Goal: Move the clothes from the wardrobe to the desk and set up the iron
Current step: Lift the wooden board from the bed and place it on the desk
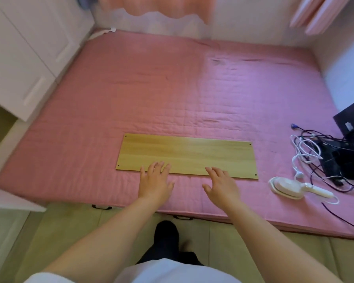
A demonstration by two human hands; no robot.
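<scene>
Over the near edge of the wooden board on the pink mattress, the left hand and right hand hover empty, fingers spread. The iron lies rightward; its cord could snag the tangled cables. No clothes show.

A board lies flat on the mattress, near its front edge and about midway along it. Both hands, the left hand and the right hand, reach over that front edge to the board's near side. The iron lies toward the front right corner, with a tangle of cables just behind it. The wardrobe stands along the left edge.
</scene>
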